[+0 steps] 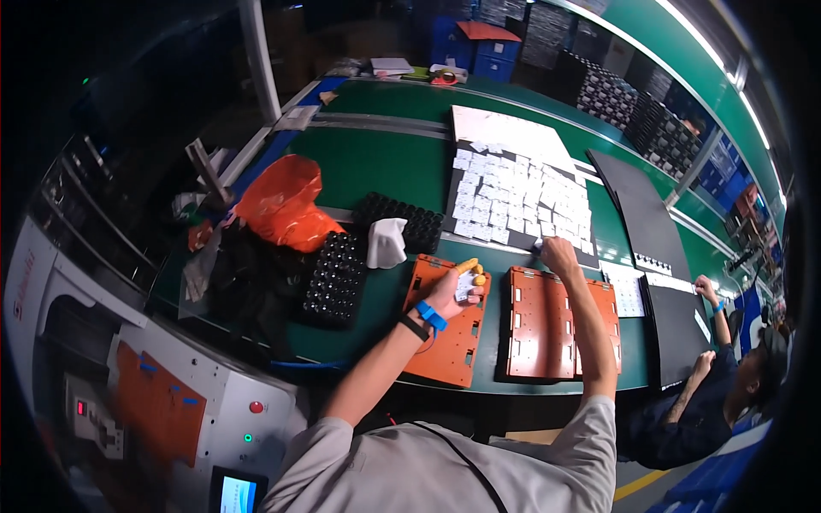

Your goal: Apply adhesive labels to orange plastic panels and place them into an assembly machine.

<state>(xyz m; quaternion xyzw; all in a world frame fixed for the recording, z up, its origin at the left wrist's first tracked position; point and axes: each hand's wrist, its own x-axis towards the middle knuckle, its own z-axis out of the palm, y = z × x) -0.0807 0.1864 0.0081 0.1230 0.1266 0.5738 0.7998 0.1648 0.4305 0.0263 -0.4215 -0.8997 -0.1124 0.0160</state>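
My left hand [446, 296], with yellow covers on some fingertips and a blue strap at the wrist, is closed around a small white printed piece [465, 285]. It is over an orange perforated plate [445, 350]. My right hand [560, 254] is bent closed at the near edge of many small white pieces [513, 197] laid in rows on a dark board [584, 254]. A small dark object shows by its fingertips, too small to make out. Below my right forearm lie more orange plates [539, 329], side by side.
Black cup trays [333, 282] with a white cloth [387, 243] and an orange plastic bag [286, 201] occupy the left. A white machine [192, 363] stands lower left. At right a co-worker [697, 419] reaches over black boards [676, 325]. Blue bins [496, 60] stand behind.
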